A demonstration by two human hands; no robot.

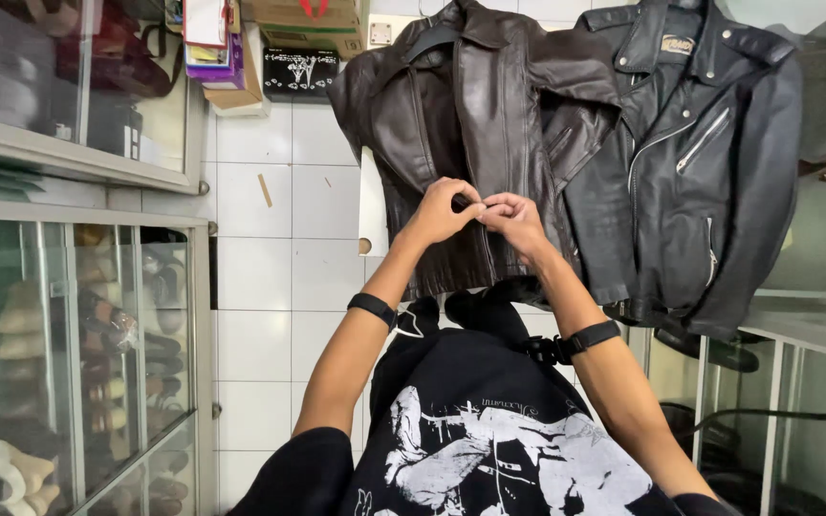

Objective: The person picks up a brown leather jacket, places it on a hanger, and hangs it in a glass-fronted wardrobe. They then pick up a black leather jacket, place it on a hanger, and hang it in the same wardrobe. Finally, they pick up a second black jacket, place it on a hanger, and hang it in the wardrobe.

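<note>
black T-shirt (489,430) | left hand (442,212), right hand (513,218): fingers pinching brown jacket (489,115) front

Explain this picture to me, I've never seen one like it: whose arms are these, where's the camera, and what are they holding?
There is one picture, taken by a camera worn on a person's head and looking down past their own black printed shirt. The two bare arms are that person's, each with a black wristband. The left hand and right hand meet at the front of a brown leather jacket that hangs on the white tiled wall. Both pinch its front edge with the fingertips; what exactly they grip is too small to tell. A black leather jacket hangs just to the right. A glass cabinet holding shoes stands at left.
</note>
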